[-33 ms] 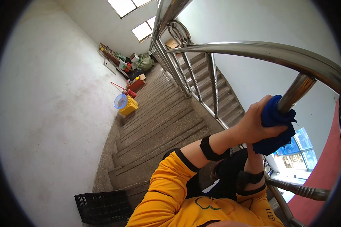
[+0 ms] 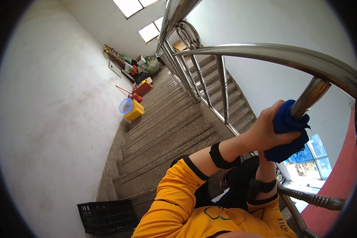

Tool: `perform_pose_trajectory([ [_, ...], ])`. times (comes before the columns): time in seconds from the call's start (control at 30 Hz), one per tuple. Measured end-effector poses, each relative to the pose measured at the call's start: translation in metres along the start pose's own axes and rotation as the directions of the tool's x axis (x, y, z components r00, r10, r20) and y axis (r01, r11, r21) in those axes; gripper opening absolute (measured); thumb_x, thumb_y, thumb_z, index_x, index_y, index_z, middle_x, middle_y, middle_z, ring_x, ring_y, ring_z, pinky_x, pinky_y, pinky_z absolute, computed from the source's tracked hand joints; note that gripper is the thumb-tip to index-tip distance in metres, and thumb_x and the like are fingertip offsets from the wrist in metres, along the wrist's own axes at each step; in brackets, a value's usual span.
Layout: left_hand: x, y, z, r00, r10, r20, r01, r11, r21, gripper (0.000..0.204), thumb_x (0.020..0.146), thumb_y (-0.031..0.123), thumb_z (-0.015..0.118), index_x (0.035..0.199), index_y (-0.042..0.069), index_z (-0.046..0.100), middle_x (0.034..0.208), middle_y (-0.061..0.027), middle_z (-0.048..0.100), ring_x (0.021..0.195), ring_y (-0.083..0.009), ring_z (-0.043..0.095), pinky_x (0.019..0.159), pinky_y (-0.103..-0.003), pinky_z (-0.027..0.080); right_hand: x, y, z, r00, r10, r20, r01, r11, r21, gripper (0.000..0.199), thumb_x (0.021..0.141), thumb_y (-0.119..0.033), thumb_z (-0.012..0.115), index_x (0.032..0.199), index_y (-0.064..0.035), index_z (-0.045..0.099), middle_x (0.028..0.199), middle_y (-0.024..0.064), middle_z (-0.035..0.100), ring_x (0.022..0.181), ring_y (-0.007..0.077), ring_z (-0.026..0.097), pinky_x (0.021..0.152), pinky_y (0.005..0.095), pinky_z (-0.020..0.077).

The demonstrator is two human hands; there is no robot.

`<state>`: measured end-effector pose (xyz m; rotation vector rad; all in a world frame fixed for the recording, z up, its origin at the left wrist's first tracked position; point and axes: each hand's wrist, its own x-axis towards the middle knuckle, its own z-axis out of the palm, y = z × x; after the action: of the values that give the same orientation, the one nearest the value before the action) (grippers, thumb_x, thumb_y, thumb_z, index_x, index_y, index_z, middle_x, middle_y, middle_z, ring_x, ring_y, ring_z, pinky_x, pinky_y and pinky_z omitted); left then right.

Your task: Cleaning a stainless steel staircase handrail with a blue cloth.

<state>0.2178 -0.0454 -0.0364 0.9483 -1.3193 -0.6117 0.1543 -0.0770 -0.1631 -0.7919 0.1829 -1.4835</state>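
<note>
A building's stairwell: concrete stairs climb beside a steel railing, plaster wall opposite, clutter on the landing above the stairs.

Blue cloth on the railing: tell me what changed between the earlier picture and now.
Nothing visibly changed. The left hand presses the blue cloth around the steel baluster just as in the earlier picture, with the right hand hidden behind the cloth. The yellow crate and black crate sit in the same places.
</note>
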Motion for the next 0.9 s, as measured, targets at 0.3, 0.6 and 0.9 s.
perform_pose_trajectory([
  [0.3, -0.006, -0.003, -0.007, 1.0, -0.012, 0.007, 0.012, 1.0, -0.015, 0.066, 0.066, 0.016, 0.081, 0.12, 0.0, 0.047, 0.101, -0.0082, 0.059, 0.094, -0.0154, 0.057, 0.086, -0.029, 0.045, 0.028, 0.004, -0.006, 0.991, -0.106, 0.077, 0.127, 0.915, -0.383, 0.048, 0.092, -0.035, 0.053, 0.126, -0.0054, 0.037, 0.119, 0.0076, 0.048, 0.111, 0.0196, 0.048, 0.095, 0.0325, 0.0385],
  [0.6, -0.012, -0.015, -0.013, 0.996, 0.093, -0.006, -0.093, 0.991, -0.098, 0.068, 0.065, 0.013, 0.081, 0.122, 0.0, 0.047, 0.103, -0.0129, 0.059, 0.094, -0.0197, 0.06, 0.085, -0.03, 0.048, 0.008, -0.008, -0.021, 0.971, -0.121, 0.206, 0.234, 0.659, -0.715, 0.04, 0.093, -0.033, 0.053, 0.119, -0.0046, 0.043, 0.112, 0.0089, 0.052, 0.106, 0.0213, 0.051, 0.091, 0.0329, 0.0405],
  [0.9, -0.019, -0.018, -0.014, 0.993, 0.077, -0.093, -0.089, 0.987, -0.133, 0.059, 0.07, 0.01, 0.077, 0.12, -0.001, 0.049, 0.098, -0.0108, 0.062, 0.089, -0.0167, 0.06, 0.082, -0.028, 0.048, 0.016, -0.014, -0.025, 0.941, -0.071, 0.33, 0.335, 0.318, -0.887, 0.034, 0.093, -0.032, 0.052, 0.113, -0.0037, 0.05, 0.105, 0.0103, 0.055, 0.101, 0.023, 0.054, 0.087, 0.0333, 0.0425],
])
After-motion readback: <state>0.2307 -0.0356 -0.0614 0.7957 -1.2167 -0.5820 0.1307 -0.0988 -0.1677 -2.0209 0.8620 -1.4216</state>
